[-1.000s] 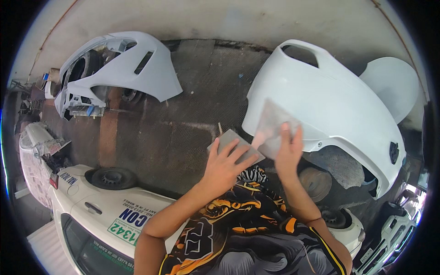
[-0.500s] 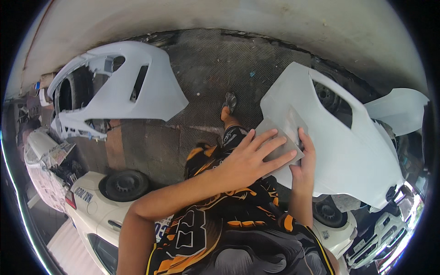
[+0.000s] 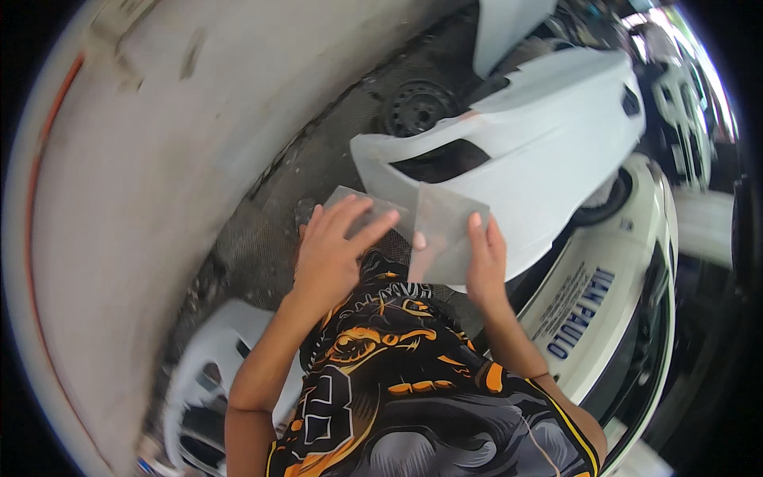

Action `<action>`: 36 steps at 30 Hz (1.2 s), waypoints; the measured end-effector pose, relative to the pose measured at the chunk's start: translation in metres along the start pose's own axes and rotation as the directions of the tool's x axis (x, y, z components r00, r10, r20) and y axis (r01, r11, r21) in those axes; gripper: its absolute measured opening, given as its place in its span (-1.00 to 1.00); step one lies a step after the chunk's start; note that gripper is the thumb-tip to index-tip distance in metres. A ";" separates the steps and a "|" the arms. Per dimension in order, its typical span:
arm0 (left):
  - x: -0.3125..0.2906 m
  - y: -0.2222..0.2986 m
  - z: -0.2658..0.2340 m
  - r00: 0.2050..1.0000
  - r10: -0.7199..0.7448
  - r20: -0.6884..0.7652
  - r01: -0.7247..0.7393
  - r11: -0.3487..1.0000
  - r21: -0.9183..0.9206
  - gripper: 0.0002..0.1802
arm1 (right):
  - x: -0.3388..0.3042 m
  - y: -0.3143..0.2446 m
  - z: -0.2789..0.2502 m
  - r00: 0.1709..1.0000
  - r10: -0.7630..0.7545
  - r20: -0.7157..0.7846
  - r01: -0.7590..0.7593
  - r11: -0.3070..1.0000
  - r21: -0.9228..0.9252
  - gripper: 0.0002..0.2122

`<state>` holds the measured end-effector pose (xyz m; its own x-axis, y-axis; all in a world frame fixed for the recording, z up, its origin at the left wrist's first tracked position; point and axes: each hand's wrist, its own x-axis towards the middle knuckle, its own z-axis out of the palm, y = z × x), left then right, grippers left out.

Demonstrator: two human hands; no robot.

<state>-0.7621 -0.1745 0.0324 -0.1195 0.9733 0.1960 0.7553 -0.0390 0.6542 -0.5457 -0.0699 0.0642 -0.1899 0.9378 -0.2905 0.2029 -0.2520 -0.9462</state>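
Observation:
My left hand (image 3: 330, 246) is left of centre, its fingers lying over a small thin grey sheet (image 3: 362, 205) and pinching it; its thumb is hidden. In my right hand (image 3: 486, 258) is a larger pale grey sheet (image 3: 449, 234), held by its right side and seeming to let some light through. A fingertip shows at that sheet's left edge. Slight blur keeps me from telling the sheets' material. Just beyond both hands lies a white car bumper (image 3: 548, 119) with a dark opening, the larger sheet overlapping it in view.
A black wheel (image 3: 417, 107) lies behind the bumper, by the pale wall (image 3: 199, 119). Another white bumper (image 3: 214, 358) is at the lower left. A cream-coloured car (image 3: 604, 294) stands close on the right. A further white panel (image 3: 509, 28) is at the top.
My view has turned to the right, bringing the cream car and bumper round. My hands, together over the grey sheet before, have moved apart, each with a sheet.

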 end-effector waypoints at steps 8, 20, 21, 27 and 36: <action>0.067 -0.008 -0.021 0.759 0.556 0.339 -0.526 0.831 -0.184 -0.37 | -0.024 -0.012 0.051 0.726 -0.197 -0.658 0.163 0.980 -0.114 -0.65; 0.127 -0.010 -0.037 0.603 0.756 0.254 -0.482 0.600 -0.639 -0.25 | -0.006 -0.026 0.073 0.753 0.464 -0.466 0.113 0.607 0.787 -0.60; 0.132 -0.013 -0.029 0.617 0.745 0.254 -0.511 0.625 -0.590 -0.26 | -0.005 -0.025 0.064 0.759 0.461 -0.460 0.094 0.622 0.778 -0.60; 0.150 -0.029 0.017 0.564 0.725 0.396 -0.715 0.669 -0.205 -0.37 | 0.008 -0.024 -0.017 0.770 0.432 -0.470 0.138 0.606 0.783 -0.65; 0.206 -0.022 0.019 0.980 -0.093 0.174 0.189 0.694 -0.695 -0.47 | 0.043 -0.003 -0.086 0.811 0.390 -0.437 0.189 0.532 0.826 -0.60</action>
<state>-0.7908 0.0309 0.0445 -0.0747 0.9972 0.0040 0.0540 0.0000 0.9985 -0.4722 -0.0084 0.0670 0.3446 0.7665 -0.5420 -0.7211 -0.1536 -0.6756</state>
